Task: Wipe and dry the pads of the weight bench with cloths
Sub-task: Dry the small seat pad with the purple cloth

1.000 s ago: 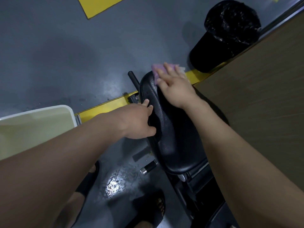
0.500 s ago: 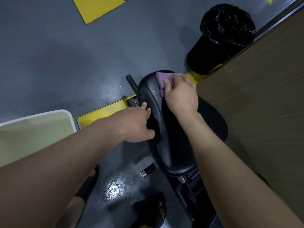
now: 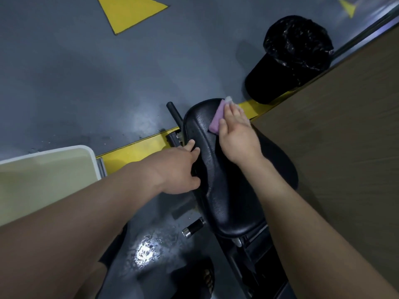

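we see the black pad (image 3: 220, 180) of the bench running from the centre of the frame down toward the lower right, its surface creased and shiny. the right hand (image 3: 237, 134) lies flat on the pad's upper end, fingers straight and close together, pressing a purple cloth (image 3: 214, 121) against the vinyl. the cloth shows to the left of the fingers and past their tips, where a paler corner sticks out. nothing is curled or pinched here; the palm and fingers simply bear down on it.

the left hand (image 3: 179, 169) is at the pad's left edge, about halfway along. its fingers bend round that edge and vanish under it, with the thumb against the side lower down, so we read it as gripping the pad.

just left of the pad's upper end a black tube (image 3: 174, 114) of the frame pokes out over a yellow floor line (image 3: 133, 152). below the left hand a chrome-tipped knob (image 3: 193, 227) juts from the frame, and a wet patch (image 3: 146, 251) glints on the grey floor at lower centre. a black bin (image 3: 287, 61) with a liner stands at the upper right, beside a wood-grain panel (image 3: 336, 147) filling the right side. a pale tray (image 3: 43, 175) with a white rim sits at the left edge, and a yellow triangle (image 3: 129, 11) marks the floor at the top.
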The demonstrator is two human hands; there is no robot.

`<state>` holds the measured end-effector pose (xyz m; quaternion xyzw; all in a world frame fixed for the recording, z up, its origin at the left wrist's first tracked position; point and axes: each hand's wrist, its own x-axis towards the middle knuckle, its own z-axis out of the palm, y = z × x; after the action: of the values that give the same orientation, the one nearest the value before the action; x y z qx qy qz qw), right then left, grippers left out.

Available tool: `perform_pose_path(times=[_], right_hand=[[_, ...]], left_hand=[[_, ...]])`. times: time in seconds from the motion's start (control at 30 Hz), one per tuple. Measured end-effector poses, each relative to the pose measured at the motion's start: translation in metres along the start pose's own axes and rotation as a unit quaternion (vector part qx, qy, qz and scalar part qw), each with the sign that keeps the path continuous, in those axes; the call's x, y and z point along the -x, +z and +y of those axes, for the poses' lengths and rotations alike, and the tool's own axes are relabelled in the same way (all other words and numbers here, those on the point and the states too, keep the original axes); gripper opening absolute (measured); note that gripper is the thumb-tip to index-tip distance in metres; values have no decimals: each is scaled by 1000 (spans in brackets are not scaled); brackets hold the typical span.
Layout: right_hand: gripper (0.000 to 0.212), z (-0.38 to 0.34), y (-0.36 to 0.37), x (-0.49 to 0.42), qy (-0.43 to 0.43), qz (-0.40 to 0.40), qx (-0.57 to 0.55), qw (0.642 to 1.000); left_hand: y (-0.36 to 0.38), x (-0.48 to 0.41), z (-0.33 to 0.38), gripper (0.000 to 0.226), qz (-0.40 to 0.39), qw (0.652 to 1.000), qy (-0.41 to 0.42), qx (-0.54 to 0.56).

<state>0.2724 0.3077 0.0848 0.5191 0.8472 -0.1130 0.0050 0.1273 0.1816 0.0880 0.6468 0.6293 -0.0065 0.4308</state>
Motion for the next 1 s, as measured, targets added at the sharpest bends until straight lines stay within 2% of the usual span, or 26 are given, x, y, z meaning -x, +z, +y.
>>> perform_pose_path(times=[0.1, 0.2, 0.33, 0.47, 0.67, 0.87, 1.0], right_hand=[[52, -13, -4, -34, -11, -30, 9, 999], [45, -26, 5, -47, -75, -59, 32, 995], [41, -24, 14, -41, -154, -62, 67, 984], [44, -25, 19, -8, -201, -46, 98, 974], [46, -9, 18, 82, -217, -27, 149, 964], [49, -43, 33, 20, -175, -39, 195, 964], [33, -59, 48, 13, -149, -24, 203, 968]], left_hand=[[-4, 3, -5, 82, -4, 1000, -1, 28], [-9, 5, -5, 69, 32, 999, 1, 44], [-14, 9, -8, 11, 123, 990, -76, 4], [-19, 15, -22, 15, 122, 981, -150, -10], [-20, 13, -27, 22, 123, 978, -170, -12], [-20, 17, -33, 25, 132, 973, -188, -16], [-25, 22, -36, 18, 153, 969, -194, -1]])
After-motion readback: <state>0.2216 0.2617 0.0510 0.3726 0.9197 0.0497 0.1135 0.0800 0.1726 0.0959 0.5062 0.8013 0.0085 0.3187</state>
